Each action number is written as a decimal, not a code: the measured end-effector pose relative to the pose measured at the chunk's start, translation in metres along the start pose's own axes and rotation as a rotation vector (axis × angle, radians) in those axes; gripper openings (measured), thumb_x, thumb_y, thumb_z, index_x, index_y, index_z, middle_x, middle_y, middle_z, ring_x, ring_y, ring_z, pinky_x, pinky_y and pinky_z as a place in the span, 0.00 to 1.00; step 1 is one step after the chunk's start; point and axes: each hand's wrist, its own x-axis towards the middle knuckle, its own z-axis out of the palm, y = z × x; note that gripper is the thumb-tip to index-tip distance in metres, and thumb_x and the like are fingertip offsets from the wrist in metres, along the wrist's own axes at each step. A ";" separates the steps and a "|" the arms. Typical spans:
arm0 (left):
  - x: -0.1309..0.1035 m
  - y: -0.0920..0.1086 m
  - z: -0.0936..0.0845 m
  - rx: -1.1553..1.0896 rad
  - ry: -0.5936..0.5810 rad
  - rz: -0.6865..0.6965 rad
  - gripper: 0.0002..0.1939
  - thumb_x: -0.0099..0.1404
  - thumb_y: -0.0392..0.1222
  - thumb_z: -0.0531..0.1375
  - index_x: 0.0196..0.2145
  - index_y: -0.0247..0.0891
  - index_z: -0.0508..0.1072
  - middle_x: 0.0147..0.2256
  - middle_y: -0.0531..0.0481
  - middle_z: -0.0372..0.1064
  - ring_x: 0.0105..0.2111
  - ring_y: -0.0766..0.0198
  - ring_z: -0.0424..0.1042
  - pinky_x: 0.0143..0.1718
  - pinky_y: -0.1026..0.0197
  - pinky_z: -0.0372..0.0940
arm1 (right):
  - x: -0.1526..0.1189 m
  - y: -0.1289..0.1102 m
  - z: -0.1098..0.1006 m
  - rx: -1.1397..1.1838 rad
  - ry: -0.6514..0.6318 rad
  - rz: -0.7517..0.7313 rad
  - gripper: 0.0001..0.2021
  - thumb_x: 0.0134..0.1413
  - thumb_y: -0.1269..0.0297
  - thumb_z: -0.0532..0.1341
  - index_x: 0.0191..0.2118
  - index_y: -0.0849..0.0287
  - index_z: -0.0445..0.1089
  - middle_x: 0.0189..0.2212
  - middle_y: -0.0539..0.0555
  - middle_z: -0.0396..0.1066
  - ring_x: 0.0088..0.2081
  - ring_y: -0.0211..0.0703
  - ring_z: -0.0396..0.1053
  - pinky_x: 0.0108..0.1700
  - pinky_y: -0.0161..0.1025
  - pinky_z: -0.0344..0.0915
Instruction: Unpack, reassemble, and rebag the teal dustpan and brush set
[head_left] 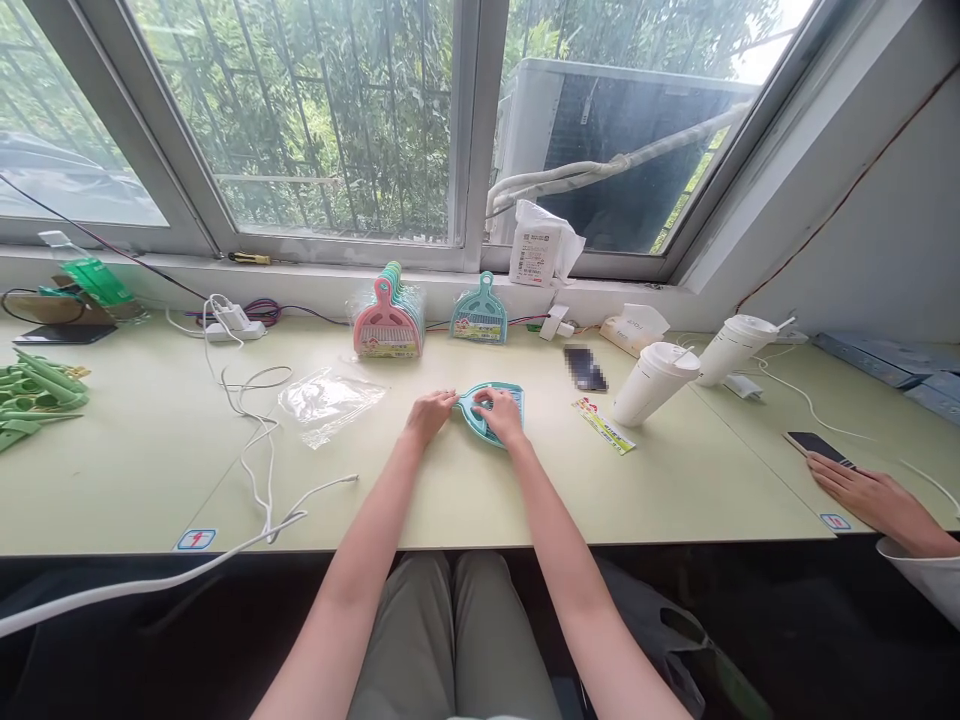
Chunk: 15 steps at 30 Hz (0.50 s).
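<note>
A small teal dustpan (515, 388) with a brush lying in it rests on the table in front of me, its handle to the left. My left hand (431, 415) is closed around the handle end. Over the pan, my right hand (499, 412) has thumb and fingers curled on the brush part, covering much of it. A flat printed card label (604, 427) lies to the right. Left of my hands is a crumpled clear plastic bag (330, 400). Farther back stand a bagged pink dustpan set (387, 325), with several teal ones behind it, and a single bagged teal set (480, 315).
Two white lidded cups (654, 385) with straws, a blurred phone (586, 368) and a tissue pack (634, 328) stand right. White cables (262, 440) trail across the left. Green plastic pieces (41, 395) lie far left. Another person's hand (862, 488) rests on a dark phone at right.
</note>
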 end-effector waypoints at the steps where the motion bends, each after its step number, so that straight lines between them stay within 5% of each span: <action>1: 0.000 0.001 0.000 -0.018 0.001 -0.011 0.18 0.62 0.26 0.52 0.44 0.40 0.74 0.50 0.43 0.70 0.50 0.55 0.69 0.49 0.55 0.64 | 0.000 -0.001 0.000 -0.009 0.002 -0.001 0.08 0.53 0.65 0.62 0.41 0.52 0.70 0.39 0.49 0.75 0.46 0.42 0.64 0.49 0.38 0.58; 8: 0.002 0.005 0.002 0.062 0.001 -0.046 0.18 0.61 0.25 0.51 0.41 0.39 0.75 0.44 0.41 0.74 0.42 0.55 0.74 0.42 0.56 0.68 | -0.001 -0.003 0.000 -0.049 -0.006 0.010 0.07 0.53 0.64 0.63 0.40 0.52 0.71 0.38 0.50 0.74 0.46 0.43 0.64 0.47 0.38 0.58; 15: 0.001 0.004 0.005 0.016 0.116 -0.053 0.18 0.62 0.28 0.51 0.43 0.42 0.75 0.48 0.43 0.72 0.48 0.54 0.71 0.47 0.54 0.66 | -0.003 -0.007 0.008 -0.046 0.023 0.031 0.08 0.53 0.67 0.60 0.40 0.52 0.71 0.39 0.51 0.74 0.48 0.46 0.64 0.47 0.40 0.58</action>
